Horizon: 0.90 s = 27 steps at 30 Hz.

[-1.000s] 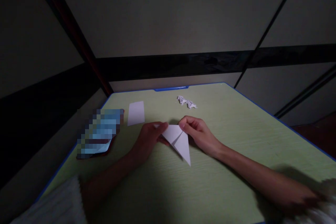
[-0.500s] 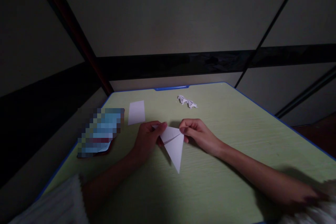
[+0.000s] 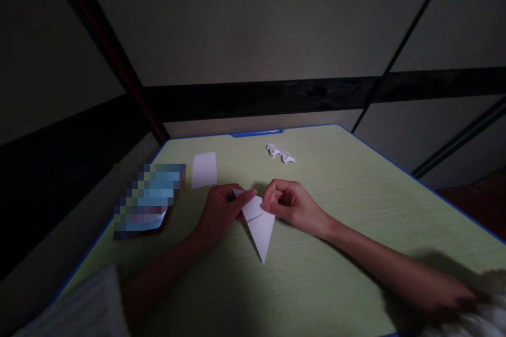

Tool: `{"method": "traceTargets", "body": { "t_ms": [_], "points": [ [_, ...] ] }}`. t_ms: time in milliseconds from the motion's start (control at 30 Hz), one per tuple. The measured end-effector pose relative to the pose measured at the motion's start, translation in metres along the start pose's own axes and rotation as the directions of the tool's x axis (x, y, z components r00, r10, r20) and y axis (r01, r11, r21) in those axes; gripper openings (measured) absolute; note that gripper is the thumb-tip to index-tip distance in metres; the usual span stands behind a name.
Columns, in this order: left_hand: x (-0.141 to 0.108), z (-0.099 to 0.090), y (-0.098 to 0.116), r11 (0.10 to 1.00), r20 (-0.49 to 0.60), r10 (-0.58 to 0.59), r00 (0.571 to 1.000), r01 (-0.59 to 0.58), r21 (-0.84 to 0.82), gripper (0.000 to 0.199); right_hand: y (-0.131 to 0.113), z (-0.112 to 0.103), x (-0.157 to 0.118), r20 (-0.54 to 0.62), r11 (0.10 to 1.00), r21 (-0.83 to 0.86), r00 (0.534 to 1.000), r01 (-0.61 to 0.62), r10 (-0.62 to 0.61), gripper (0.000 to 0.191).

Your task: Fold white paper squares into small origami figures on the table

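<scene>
A white folded sheet of paper, kite-like with one sharp point toward me, is held between my two hands above the table. A flap edge runs across its upper part. My left hand grips its upper left side, the thumb lying on top and the other fingers mostly hidden beneath. At the upper right edge, the thumb and index finger of my right hand pinch the paper, with the remaining fingers curled. Both hands are closed on the same sheet.
Two small folded paper figures lie near the table's far side. A flat white paper sheet is left of them. A dark-edged device with a blurred screen rests at the left. The light green table has a blue rim, with panelled doors behind.
My right thumb and fingers have shifted left and slightly inward along the paper's upper edge. The paper has turned a little, and its lower point sits slightly further left.
</scene>
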<state>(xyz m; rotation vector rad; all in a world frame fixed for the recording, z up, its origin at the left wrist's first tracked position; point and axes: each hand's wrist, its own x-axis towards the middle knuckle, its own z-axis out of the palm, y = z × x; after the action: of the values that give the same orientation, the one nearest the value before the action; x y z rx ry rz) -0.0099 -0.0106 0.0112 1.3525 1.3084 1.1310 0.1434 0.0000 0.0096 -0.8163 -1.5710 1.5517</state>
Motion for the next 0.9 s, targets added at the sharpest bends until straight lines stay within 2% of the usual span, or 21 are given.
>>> {"method": "traceTargets", "body": {
  "t_ms": [167,333,367,467,567,667,767,900],
  "points": [
    [0.0006,-0.0019,-0.0014,0.998,-0.065,0.050,0.997,-0.052,-0.021,0.032,-0.0024,-0.0006,-0.0002,0.023,0.999,0.052,1.000,0.002,-0.003,0.020],
    [0.0061,-0.0076,-0.0043,0.981,-0.266,0.039,0.963,-0.087,-0.171,0.029,-0.0008,-0.0028,0.0008,-0.029,0.995,0.097,0.999,0.027,-0.024,0.020],
    [0.0070,-0.0085,-0.0049,0.974,-0.270,0.023,0.963,-0.082,-0.211,0.030,-0.0004,-0.0032,0.0012,-0.057,0.994,0.100,0.998,0.039,-0.033,0.020],
    [0.0077,-0.0082,-0.0056,0.965,-0.173,0.017,0.985,-0.062,-0.255,0.036,0.0004,-0.0036,0.0024,-0.118,0.993,0.094,0.991,0.077,-0.065,0.019],
    [0.0062,-0.0046,-0.0050,0.984,-0.084,0.068,0.994,-0.081,-0.159,0.030,0.0003,-0.0031,0.0026,-0.122,0.993,0.088,0.990,0.079,-0.068,0.018],
    [0.0041,-0.0018,-0.0038,0.994,-0.082,0.087,0.993,-0.092,-0.065,0.022,0.0004,-0.0022,0.0023,-0.100,0.995,0.083,0.994,0.060,-0.051,0.018],
    [0.0018,-0.0017,-0.0033,0.991,-0.104,0.121,0.987,-0.125,-0.037,0.017,0.0015,-0.0021,0.0025,-0.085,0.995,0.080,0.995,0.055,-0.048,0.017],
    [-0.0020,-0.0020,-0.0033,0.979,-0.057,0.199,0.978,-0.197,0.048,0.011,0.0048,-0.0040,0.0043,-0.173,0.986,0.128,0.981,0.107,-0.084,0.018]
  ]
}}
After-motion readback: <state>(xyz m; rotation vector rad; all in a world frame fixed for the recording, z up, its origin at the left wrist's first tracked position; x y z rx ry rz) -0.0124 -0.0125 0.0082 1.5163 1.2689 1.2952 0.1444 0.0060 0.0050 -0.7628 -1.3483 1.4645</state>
